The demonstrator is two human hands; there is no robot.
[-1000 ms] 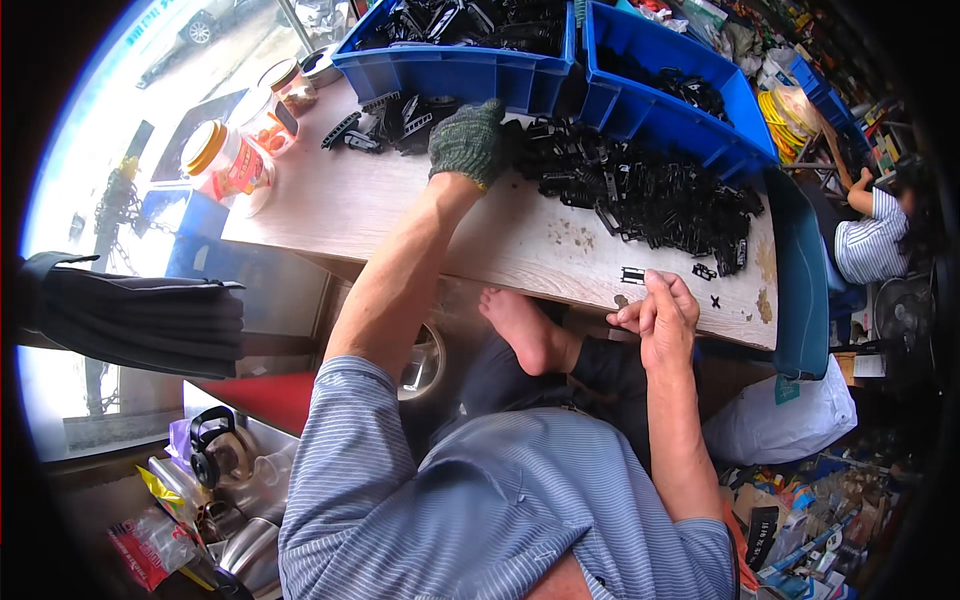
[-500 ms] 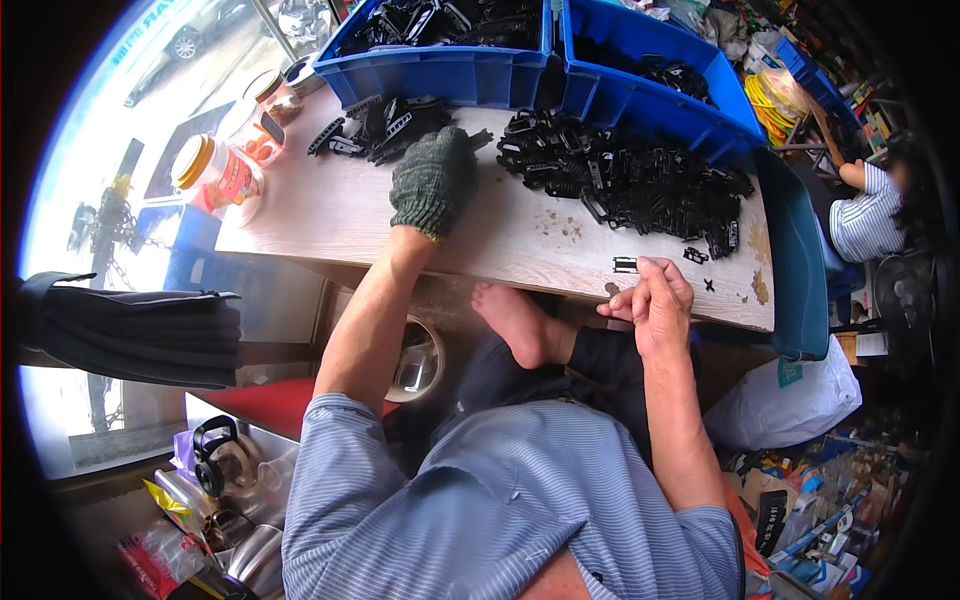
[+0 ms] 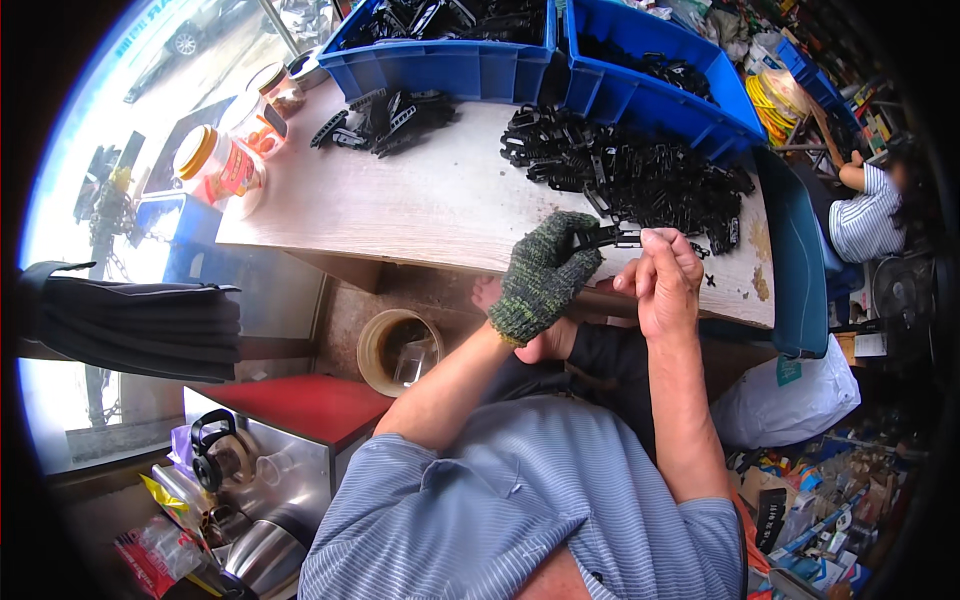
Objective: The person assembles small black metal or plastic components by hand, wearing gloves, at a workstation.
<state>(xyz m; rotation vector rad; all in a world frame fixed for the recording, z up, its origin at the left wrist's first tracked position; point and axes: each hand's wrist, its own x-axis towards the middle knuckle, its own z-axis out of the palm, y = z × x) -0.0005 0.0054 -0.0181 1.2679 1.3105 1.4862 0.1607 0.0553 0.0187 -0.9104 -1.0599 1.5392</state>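
My left hand [image 3: 545, 278], in a dark green knitted glove, is closed on a slim black plastic part [image 3: 596, 238] above the near edge of the bench [image 3: 400, 215]. Facing it, my bare right hand [image 3: 664, 285] pinches a small black plastic frame [image 3: 628, 239] between thumb and fingers. The two pieces meet end to end between my hands; whether they are joined, I cannot tell. Beyond them lies a big heap of small black plastic parts [image 3: 640, 175]. A smaller pile of longer black parts [image 3: 400, 120] sits at the far left.
Two blue bins [image 3: 440, 72] of black parts line the bench's back edge. Jars with lids [image 3: 215, 165] stand at the left. Below the bench is a round bucket [image 3: 372, 350]; a red-topped cabinet [image 3: 310, 405] stands nearby. Another person in a striped top [image 3: 868, 215] is at far right.
My left hand has come from the smaller pile toward me and to the right, bringing a black part up to the frame. My right hand has stayed nearly in place.
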